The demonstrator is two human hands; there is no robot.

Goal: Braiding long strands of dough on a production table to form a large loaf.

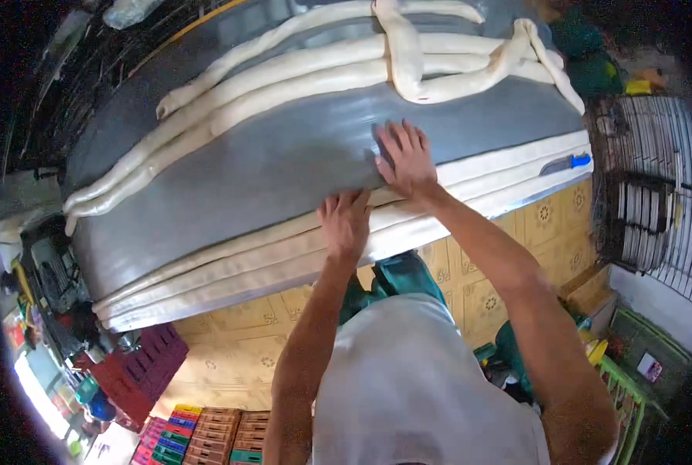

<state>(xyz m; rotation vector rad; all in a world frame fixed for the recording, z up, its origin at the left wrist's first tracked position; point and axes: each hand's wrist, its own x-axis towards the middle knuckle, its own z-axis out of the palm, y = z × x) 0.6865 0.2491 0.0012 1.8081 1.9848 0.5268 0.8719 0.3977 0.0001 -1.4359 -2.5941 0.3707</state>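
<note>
**Head view: two hands press a dough band at the bench's near edge**

Head camera looks down on a long flat band of white dough (pixel 284 260) lying along the near edge of the grey bench (pixel 284 167). The left hand (pixel 344 223) lies palm-down on this band, fingers together and fairly flat, pressing rather than gripping. The right hand (pixel 406 159) sits just beyond it, fingers spread wide and flat, fingertips on the grey surface and the heel at the band's far edge; it holds nothing.

A blue-handled knife (pixel 567 163) rests on the band near its right end. Farther back on the bench, several long dough ropes (pixel 284 77) run side by side from the left edge to the right, and a shorter dough piece (pixel 402 54) crosses over them near the middle.

Below the bench, stacked plastic crates (pixel 199 438) in several colours stand on the patterned tiled floor (pixel 237 349); what they contain cannot be made out. A dark red crate (pixel 141 372) sits to the left of them. On the right, a wire rack (pixel 660 186) holds rows of metal trays.
</note>
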